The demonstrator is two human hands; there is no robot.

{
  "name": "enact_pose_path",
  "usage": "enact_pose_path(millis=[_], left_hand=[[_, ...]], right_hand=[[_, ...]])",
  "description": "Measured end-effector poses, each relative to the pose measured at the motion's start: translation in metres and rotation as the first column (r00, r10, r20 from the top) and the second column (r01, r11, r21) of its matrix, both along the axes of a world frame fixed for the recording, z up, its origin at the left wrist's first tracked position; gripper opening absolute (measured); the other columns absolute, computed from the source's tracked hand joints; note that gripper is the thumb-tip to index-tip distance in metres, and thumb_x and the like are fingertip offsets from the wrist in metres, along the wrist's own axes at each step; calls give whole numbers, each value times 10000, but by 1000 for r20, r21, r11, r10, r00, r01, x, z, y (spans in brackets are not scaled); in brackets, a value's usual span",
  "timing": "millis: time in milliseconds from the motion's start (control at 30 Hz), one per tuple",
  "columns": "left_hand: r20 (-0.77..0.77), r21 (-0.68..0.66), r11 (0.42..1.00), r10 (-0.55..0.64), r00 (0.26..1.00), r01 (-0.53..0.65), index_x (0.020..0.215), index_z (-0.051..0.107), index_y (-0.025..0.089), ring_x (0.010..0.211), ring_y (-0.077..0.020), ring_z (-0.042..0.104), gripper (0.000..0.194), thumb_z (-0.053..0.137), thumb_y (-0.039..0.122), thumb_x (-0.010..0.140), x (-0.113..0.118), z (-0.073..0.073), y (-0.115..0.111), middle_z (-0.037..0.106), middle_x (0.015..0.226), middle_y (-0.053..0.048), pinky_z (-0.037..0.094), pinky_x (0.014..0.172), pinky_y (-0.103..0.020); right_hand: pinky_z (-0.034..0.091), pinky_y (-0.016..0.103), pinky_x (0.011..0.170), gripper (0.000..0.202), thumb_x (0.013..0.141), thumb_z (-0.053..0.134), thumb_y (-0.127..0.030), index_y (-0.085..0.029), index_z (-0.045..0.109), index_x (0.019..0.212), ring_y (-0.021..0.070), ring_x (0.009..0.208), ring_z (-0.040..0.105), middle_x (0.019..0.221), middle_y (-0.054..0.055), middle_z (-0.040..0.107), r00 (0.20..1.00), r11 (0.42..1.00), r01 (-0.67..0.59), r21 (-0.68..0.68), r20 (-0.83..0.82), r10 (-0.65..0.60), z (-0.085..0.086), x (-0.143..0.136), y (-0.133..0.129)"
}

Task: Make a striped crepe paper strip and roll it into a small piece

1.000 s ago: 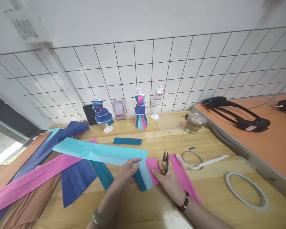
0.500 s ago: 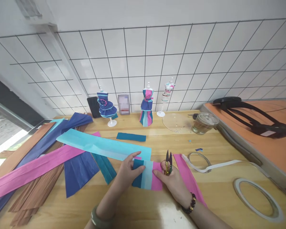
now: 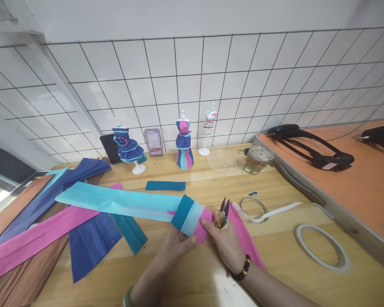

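Observation:
A small striped piece [image 3: 192,218] of thin, crepe-like material has teal, pale blue and pink bands; it slants over the end of a light-blue strip [image 3: 121,202]. My right hand [image 3: 225,238] pinches its pink side under the thumb. Held in the same hand, small dark-bladed scissors [image 3: 223,212] point upward. My left hand [image 3: 176,251] is below the piece, with its thumb stretched to the lower pink edge. The other left fingers are mostly hidden behind the piece, so their grip cannot be made out. A pink strip [image 3: 248,238] lies beside and partly beneath my right hand.
Pink [image 3: 51,228], blue [image 3: 92,243] and brown strips [image 3: 38,268] overlap at left. Miniature dress forms [image 3: 184,145] stand by the tiled wall, near a lidded glass jar [image 3: 258,161]. Tape rolls [image 3: 323,247] lie at right; a black-framed object [image 3: 310,147] rests on the orange surface.
The striped piece has turned from upright to slanted. My left hand has moved from its teal side, thumb on top, to below it. The whole view has shifted somewhat to the right.

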State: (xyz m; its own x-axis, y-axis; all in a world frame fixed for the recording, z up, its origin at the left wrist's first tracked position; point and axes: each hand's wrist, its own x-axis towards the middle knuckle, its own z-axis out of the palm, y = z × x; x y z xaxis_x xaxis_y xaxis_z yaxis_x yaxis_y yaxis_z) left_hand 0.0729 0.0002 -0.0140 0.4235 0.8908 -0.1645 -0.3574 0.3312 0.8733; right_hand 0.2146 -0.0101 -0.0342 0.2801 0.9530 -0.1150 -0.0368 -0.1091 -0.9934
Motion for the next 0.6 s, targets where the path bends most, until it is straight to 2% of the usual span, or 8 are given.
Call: enact_pose_path(millis=[67,167,267,367,500,600], left_hand=[[-78,-58,994,89,993,-94,1023,657,173,1056,-304,564,460,766,322,601,-2,-5,2,671,1073,-89,408,940,-403],[-130,-151,957,230,964,-249,894,690,146,969,-299,613,345,751,338,614,-5,-12,7,716,932,-83,458,881,-386],[-57,-224,931,284,957,-289,861,694,142,926,-290,636,304,737,331,627,-10,-10,14,723,896,-90,504,808,-360],[17,-296,887,377,926,-355,844,690,150,925,-269,643,265,749,255,608,-17,-4,19,724,911,-80,521,772,-319],[10,-341,847,438,899,-408,874,667,142,965,-275,632,264,728,199,623,-28,0,23,726,897,-75,517,795,-343],[18,-358,843,437,899,-402,905,654,127,1014,-293,606,279,709,195,640,-32,1,24,719,925,-98,511,813,-370]], right_hand=[[308,242,504,409,651,668,-404,-227,302,609,105,524,299,576,-70,283,999,999,-36,-9,9,36,5,-3,-3],[303,238,491,415,624,692,-378,-220,314,554,94,500,304,535,-76,294,995,995,-95,-22,13,95,12,-7,-6],[347,237,503,419,646,668,-437,-220,315,577,97,499,384,533,-72,351,987,987,-161,-29,-23,160,13,-9,-6],[363,235,485,405,701,611,-506,-221,333,623,98,469,421,515,-70,397,970,970,-238,-40,-63,235,10,-8,-6],[259,212,392,371,753,536,-564,-202,462,717,67,398,289,496,-84,331,946,945,-318,-74,-81,312,9,-3,-7],[160,205,355,429,797,414,-620,-200,498,809,60,395,214,528,-82,292,912,910,-398,-111,-153,380,11,-2,-9]])
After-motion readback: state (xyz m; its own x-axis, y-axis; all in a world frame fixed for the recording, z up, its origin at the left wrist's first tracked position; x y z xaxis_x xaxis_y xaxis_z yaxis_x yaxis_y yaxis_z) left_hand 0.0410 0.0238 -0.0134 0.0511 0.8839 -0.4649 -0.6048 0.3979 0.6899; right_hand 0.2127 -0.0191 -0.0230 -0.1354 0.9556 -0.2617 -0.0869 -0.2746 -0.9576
